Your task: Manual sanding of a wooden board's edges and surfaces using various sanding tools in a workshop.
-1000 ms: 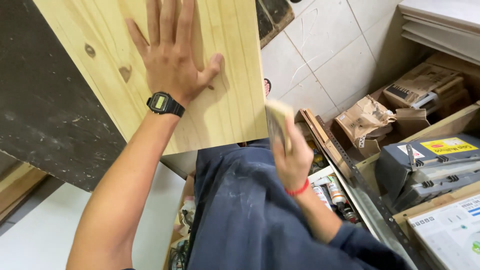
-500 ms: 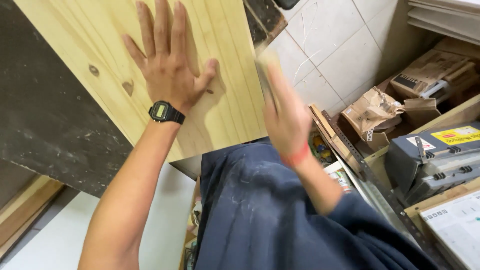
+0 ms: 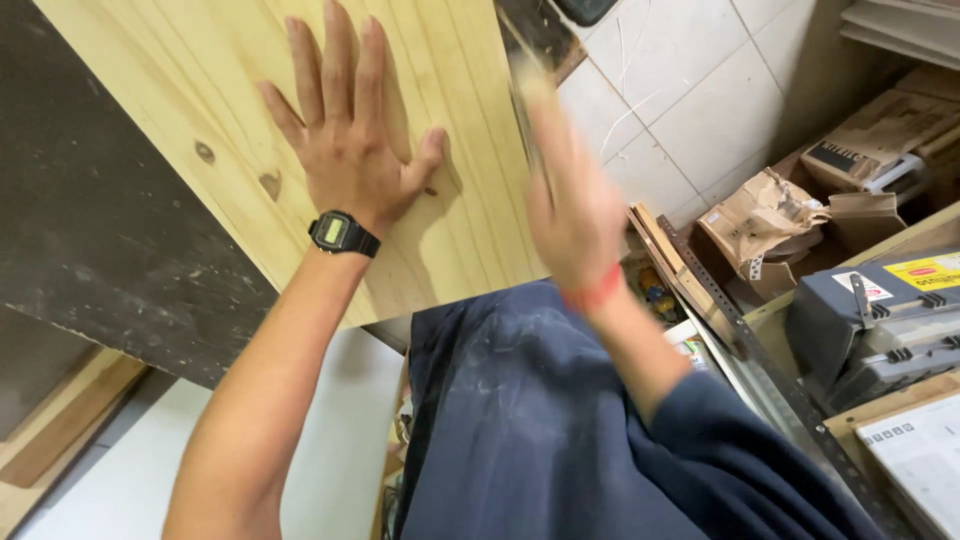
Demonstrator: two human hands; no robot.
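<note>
Head view: left hand (image 3: 345,130) flat on pine board (image 3: 230,110), fingers spread wide, palm down, holding nothing. Black digital watch (image 3: 343,234) on that wrist. Board lies on dark bench (image 3: 95,240) and sticks out past its near edge, toward the person. Right hand (image 3: 570,205) is at board's right edge, blurred, closed round a sanding block (image 3: 528,95) pressed vs. that edge; block's shape hard to make out w/ the blur. Red band (image 3: 594,296) on right wrist. Navy shirt (image 3: 530,420) w/ pale dust fills the bottom centre. Right of the person: crumpled cardboard (image 3: 760,215), grey tool case (image 3: 880,320), perforated metal strip (image 3: 745,345), white floor tiles (image 3: 690,110) behind.
</note>
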